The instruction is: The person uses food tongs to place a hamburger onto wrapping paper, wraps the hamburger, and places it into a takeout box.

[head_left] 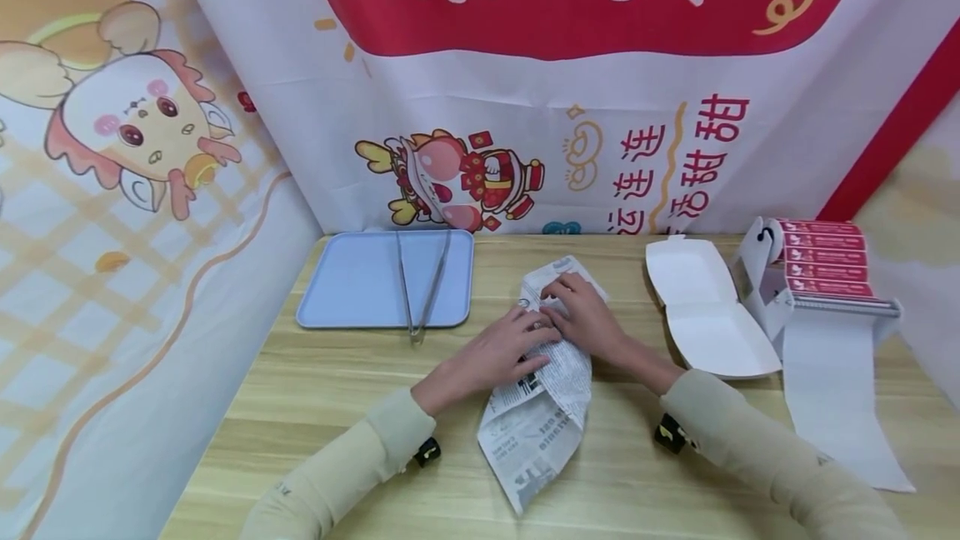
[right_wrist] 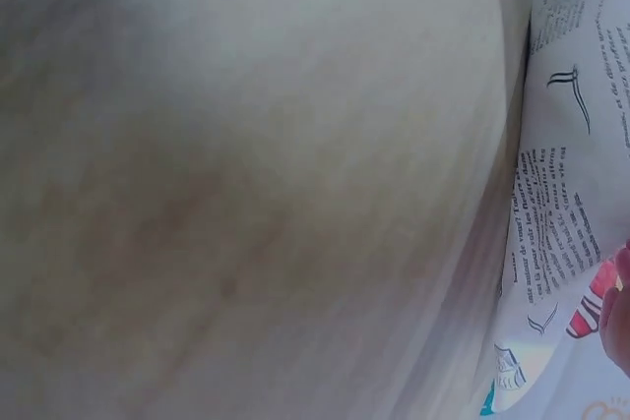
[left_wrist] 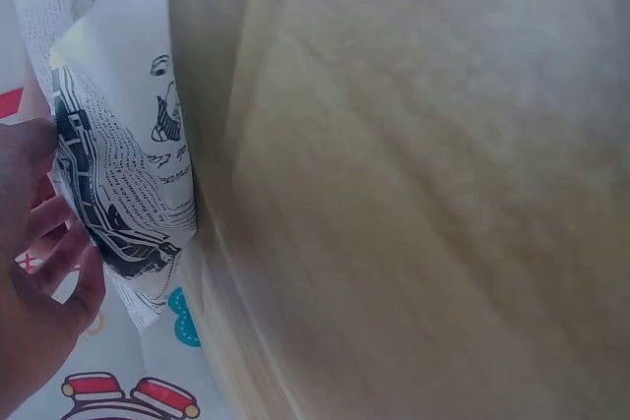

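Note:
A sheet of newsprint-patterned wrapping paper (head_left: 536, 440) lies folded into a long bundle on the wooden table, its near end tapering to a flat point. Whatever may be inside is hidden by the folds. My left hand (head_left: 504, 350) grips the bundle's upper part from the left, thumb apart from the fingers. From the right, my right hand (head_left: 588, 319) holds the far part with bent fingers, close against the left fingertips. In the left wrist view, fingers (left_wrist: 61, 243) bend at the printed paper (left_wrist: 128, 159). Only fingertips (right_wrist: 618, 327) show beside the paper (right_wrist: 566, 184) in the right wrist view.
A light blue tray (head_left: 356, 282) sits back left, with metal tongs (head_left: 406, 282) lying across its front edge. To the right lies an opened white clamshell box (head_left: 723, 340). Beside it stands a dispenser with a red label roll (head_left: 825, 257), its white strip (head_left: 832, 407) trailing forward.

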Demonstrator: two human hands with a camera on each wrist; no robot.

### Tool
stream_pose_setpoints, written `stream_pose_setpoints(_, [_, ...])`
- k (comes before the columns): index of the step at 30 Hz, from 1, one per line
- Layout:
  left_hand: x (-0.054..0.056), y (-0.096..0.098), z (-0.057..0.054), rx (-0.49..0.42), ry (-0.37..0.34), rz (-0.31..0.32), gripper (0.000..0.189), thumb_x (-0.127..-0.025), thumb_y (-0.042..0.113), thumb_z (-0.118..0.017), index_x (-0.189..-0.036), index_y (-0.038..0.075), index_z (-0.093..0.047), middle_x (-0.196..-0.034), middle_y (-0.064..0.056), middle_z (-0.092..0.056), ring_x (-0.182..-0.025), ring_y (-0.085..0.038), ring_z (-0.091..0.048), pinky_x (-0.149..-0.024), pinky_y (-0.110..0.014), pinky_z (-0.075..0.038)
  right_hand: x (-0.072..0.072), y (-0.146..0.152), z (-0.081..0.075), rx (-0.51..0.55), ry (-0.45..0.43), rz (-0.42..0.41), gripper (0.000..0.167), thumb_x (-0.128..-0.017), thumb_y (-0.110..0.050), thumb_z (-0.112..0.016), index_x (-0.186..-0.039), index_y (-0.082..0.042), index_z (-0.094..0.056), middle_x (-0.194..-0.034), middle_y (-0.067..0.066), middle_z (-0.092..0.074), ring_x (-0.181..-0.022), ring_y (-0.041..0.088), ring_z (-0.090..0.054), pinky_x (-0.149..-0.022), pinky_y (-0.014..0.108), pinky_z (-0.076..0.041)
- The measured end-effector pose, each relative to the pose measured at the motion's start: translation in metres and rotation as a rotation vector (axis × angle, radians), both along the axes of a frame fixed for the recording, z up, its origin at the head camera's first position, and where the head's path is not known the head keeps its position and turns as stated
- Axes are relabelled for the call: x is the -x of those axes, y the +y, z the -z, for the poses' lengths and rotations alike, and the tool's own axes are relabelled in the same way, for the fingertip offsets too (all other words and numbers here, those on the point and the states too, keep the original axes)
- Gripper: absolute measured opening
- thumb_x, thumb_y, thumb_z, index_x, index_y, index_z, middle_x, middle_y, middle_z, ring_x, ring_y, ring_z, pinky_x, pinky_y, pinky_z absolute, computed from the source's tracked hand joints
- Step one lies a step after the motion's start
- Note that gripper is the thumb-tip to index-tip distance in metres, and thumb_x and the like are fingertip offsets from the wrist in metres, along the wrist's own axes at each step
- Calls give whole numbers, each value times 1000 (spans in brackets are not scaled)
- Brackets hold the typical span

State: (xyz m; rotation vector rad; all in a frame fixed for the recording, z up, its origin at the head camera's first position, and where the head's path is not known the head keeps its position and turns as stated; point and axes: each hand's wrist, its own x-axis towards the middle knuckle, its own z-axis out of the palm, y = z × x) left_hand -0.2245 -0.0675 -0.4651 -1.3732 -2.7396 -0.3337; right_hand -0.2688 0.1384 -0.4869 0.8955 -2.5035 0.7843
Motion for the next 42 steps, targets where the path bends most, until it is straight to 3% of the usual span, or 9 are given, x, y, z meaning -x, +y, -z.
stream_pose_setpoints(8, [-5, 3, 3, -29, -36, -27, 38, -103, 40, -52, -137, 25, -60, -139, 1, -56, -126, -17, -47, -107, -34, -44, -40, 29, -20, 93, -233, 144, 25, -95, -18, -68, -115, -4, -63, -114, 13, -62, -106, 28, -59, -93, 43, -53])
stream_pose_setpoints(12, [-6, 4, 2, -36, -39, -51, 37, -102, 40, -54, -135, 25, -61, -138, 0, -57, -123, -17, -48, -102, -33, -47, -80, 47, -28, 162, -643, 170, 36, -99, -31, -62, -114, 0, -54, -92, 10, -65, -78, 20, -60, -68, 29, -51])
stream_pose_setpoints(17, [-8, 2, 1, -29, -21, -61, 36, -102, 38, -55, -134, 24, -62, -135, -1, -57, -118, -18, -48, -97, -32, -48, -114, 53, -27, 330, -1283, -20, 51, -104, -43, -47, -119, 5, -49, -83, 11, -73, -56, 10, -56, -51, 21, -43])
stream_pose_setpoints(20, [-9, 1, 1, -32, -12, -63, 36, -102, 38, -56, -133, 23, -62, -135, -1, -57, -117, -18, -49, -97, -32, -48, -120, 49, -22, 402, -1449, -122, 50, -105, -45, -45, -111, 4, -58, -76, 4, -73, -47, 2, -48, -43, 15, -33])
stream_pose_setpoints(25, [-10, 3, 2, -24, -2, -64, 36, -102, 38, -56, -133, 24, -62, -135, 0, -57, -117, -18, -48, -99, -33, -46, -124, 43, -14, 471, -1468, -132, 35, -103, -31, -53, -79, -8, -64, -59, -8, -62, -42, -2, -38, -40, 14, -26])
stream_pose_setpoints(30, [-9, 6, 3, -10, -1, -66, 36, -101, 39, -56, -134, 25, -61, -136, 0, -57, -121, -18, -48, -105, -35, -45, -131, 44, -8, 501, -1462, -84, 28, -99, -24, -59, -74, -12, -58, -58, -9, -56, -44, 0, -37, -41, 15, -27])
stream_pose_setpoints(34, [-9, 7, 3, -15, 4, -68, 35, -101, 38, -57, -133, 25, -62, -135, 0, -57, -121, -18, -49, -108, -36, -43, -136, 42, -9, 520, -1480, -57, 23, -96, -25, -64, -98, -2, -62, -65, -5, -57, -51, 3, -44, -44, 15, -32])
stream_pose_setpoints(38, [-9, 6, 3, -25, 11, -62, 34, -101, 37, -58, -131, 24, -63, -134, 1, -57, -118, -17, -49, -102, -34, -46, -145, 35, -12, 506, -1477, -27, 64, -94, -30, -67, -140, 2, -36, -71, 0, -60, -56, 7, -51, -46, 18, -35])
stream_pose_setpoints(42, [-10, 6, 3, -34, 15, -54, 34, -101, 37, -58, -131, 23, -63, -133, 0, -57, -116, -18, -49, -96, -32, -48, -159, 25, -14, 455, -1341, -11, 80, -90, -19, -71, -145, 2, -17, -71, 3, -58, -50, 11, -51, -43, 21, -36])
